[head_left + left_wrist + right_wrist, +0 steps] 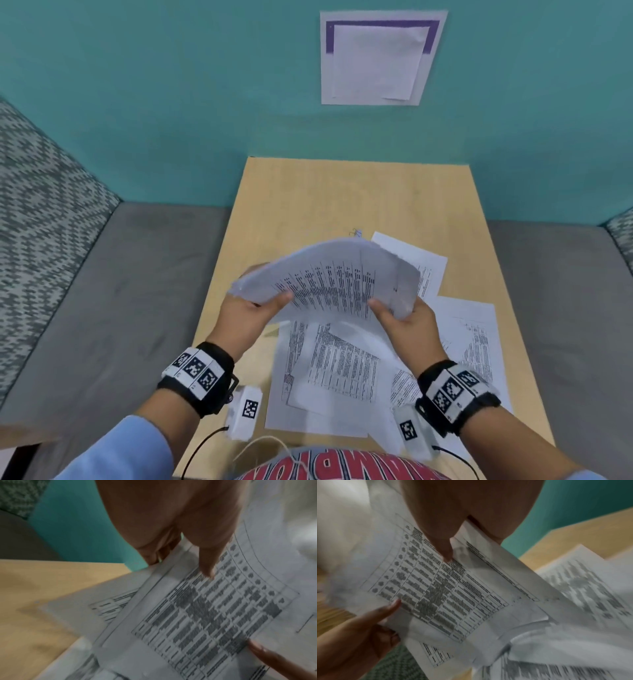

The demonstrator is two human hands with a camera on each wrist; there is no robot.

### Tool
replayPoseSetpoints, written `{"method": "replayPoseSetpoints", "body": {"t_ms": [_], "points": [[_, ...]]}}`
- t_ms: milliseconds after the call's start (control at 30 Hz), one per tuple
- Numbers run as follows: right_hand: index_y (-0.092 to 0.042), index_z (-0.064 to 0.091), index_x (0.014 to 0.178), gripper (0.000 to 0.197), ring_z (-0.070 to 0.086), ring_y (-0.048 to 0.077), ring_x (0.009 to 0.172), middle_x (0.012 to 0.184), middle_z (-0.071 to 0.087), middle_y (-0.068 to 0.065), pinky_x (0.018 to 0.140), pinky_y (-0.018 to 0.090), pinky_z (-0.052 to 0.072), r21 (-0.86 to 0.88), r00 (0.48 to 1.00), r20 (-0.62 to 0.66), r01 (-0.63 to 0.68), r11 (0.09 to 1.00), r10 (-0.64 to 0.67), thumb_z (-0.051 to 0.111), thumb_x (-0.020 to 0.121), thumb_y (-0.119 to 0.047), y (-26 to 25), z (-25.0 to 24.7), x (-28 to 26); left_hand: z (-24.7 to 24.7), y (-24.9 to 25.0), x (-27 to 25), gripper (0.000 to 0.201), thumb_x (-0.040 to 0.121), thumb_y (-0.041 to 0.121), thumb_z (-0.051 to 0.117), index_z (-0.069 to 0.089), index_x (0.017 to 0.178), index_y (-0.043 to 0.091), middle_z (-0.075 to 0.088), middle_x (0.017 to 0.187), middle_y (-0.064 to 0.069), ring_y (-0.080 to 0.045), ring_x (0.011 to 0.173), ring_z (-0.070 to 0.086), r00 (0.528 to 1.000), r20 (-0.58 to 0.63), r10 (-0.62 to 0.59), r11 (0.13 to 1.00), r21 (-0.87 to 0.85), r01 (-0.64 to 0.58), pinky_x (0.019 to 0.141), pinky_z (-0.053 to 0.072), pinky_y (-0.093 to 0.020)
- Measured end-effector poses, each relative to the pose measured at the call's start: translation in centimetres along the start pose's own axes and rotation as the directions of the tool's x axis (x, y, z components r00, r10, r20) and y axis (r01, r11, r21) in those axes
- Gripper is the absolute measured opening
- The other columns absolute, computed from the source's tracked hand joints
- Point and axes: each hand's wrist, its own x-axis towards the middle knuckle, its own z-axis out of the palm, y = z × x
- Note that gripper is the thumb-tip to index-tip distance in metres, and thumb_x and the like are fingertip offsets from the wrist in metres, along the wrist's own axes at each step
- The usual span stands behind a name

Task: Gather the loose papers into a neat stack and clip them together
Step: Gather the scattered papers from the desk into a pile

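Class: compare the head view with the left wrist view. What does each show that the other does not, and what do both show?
Only the head view shows the sheet pinned to the wall, both wristbands, and a small paper clip lying beyond the papers.

Only the left wrist view shows the left thumb pressing on the printed table of the top page, seen close.

Both show the left hand and right hand holding the held papers above the loose sheets on the wooden table.
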Motion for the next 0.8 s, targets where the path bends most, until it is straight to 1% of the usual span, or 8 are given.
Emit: {"method": "replayPoseSetpoints", "body": {"t_ms": [100,167,233,367,467,533,633,800], "points": [[-0.022,0.068,0.080,0.020,0.073,0.035,0.071,0.075,0.076,0.016,0.066,0.040,0.059,-0.084,0.994,0.005,-0.111,0.990,0.112,0.081,0.087,-0.036,1.4,0.6,0.5,0.3,-1.4,0.4,0.063,0.071,0.068,0.083,0.052,0.050,0.018,0.032,0.043,0.001,-0.019,0.037,0.034,0.992,0.113,-0.064,0.992,0.117,0.051,0.050,0.032,-0.031],[-0.011,0.068,0.077,0.032,0.062,0.033,0.057,0.066,0.068,0.024,0.058,0.033,0.050,-0.067,0.992,0.004,-0.123,0.990,0.124,0.080,0.087,-0.039,1.8,0.9,0.7,0.8,-1.6,0.5,0.052,0.086,0.045,0.084,0.072,0.074,-0.004,0.067,0.054,-0.009,-0.029,0.057,0.068,0.993,0.118,-0.026,0.998,0.055,0.019,0.071,0.060,-0.051],[-0.005,0.066,0.074,0.036,0.053,0.023,0.052,0.058,0.058,0.015,0.055,0.028,0.043,-0.030,0.992,-0.020,-0.124,0.992,0.123,0.079,0.090,-0.034,1.5,0.7,1.0,1.1,-0.6,0.4,0.018,0.095,0.020,0.078,0.080,0.109,0.008,0.085,0.098,0.002,-0.017,0.100,0.079,0.994,0.107,0.028,1.000,0.012,-0.029,0.103,0.056,-0.055],[-0.009,0.075,0.094,0.024,0.070,0.010,0.056,0.070,0.077,0.002,0.057,0.023,0.053,0.033,0.985,-0.054,-0.164,0.986,0.165,0.084,0.086,-0.031,1.4,-0.2,1.4,0.8,-0.1,0.7,0.033,0.093,0.007,0.078,0.068,0.113,-0.018,0.067,0.093,-0.014,-0.035,0.084,0.066,0.990,0.122,0.066,0.998,-0.002,-0.066,0.099,0.048,-0.056],[-0.011,0.077,0.099,0.024,0.069,0.019,0.057,0.068,0.076,0.001,0.060,0.027,0.051,-0.002,0.978,0.028,-0.206,0.979,0.206,0.086,0.084,-0.028,1.2,-0.8,1.0,0.4,-1.5,1.0,0.025,0.091,0.030,0.082,0.079,0.113,0.042,0.071,0.077,0.017,-0.016,0.063,0.061,0.980,0.179,0.091,0.982,0.146,-0.118,0.072,0.058,-0.034],[-0.017,0.077,0.090,0.009,0.070,0.027,0.061,0.067,0.077,0.000,0.063,0.028,0.051,0.025,0.987,0.032,-0.160,0.987,0.159,0.085,0.085,-0.020,0.4,-1.8,0.8,0.0,-2.1,1.4,0.025,0.091,0.033,0.081,0.079,0.102,0.055,0.072,0.066,0.008,-0.014,0.057,0.052,0.985,0.152,0.079,0.977,0.182,-0.106,0.058,0.049,-0.035],[-0.024,0.074,0.097,0.021,0.073,-0.005,0.081,0.083,0.079,-0.022,0.082,0.021,0.053,0.030,1.000,0.019,0.024,0.999,-0.025,0.086,0.084,-0.012,-2.2,-3.8,0.5,-0.3,-0.8,1.6,0.024,0.092,0.029,0.081,0.079,0.096,0.052,0.084,0.089,0.003,-0.013,0.075,0.074,0.978,0.110,0.176,0.961,0.194,-0.195,0.076,0.061,-0.041],[-0.033,0.056,0.144,0.076,0.043,-0.002,0.144,0.150,0.055,-0.019,0.120,0.020,0.029,-0.364,0.866,0.154,0.497,0.788,-0.475,0.088,0.076,-0.043,-8.7,-5.7,-0.7,-1.7,2.8,1.7,0.033,0.098,0.016,0.069,0.076,0.098,0.048,0.079,0.092,0.022,0.002,0.083,0.070,0.885,0.325,0.332,0.743,0.489,-0.458,0.070,0.054,-0.024]]}}
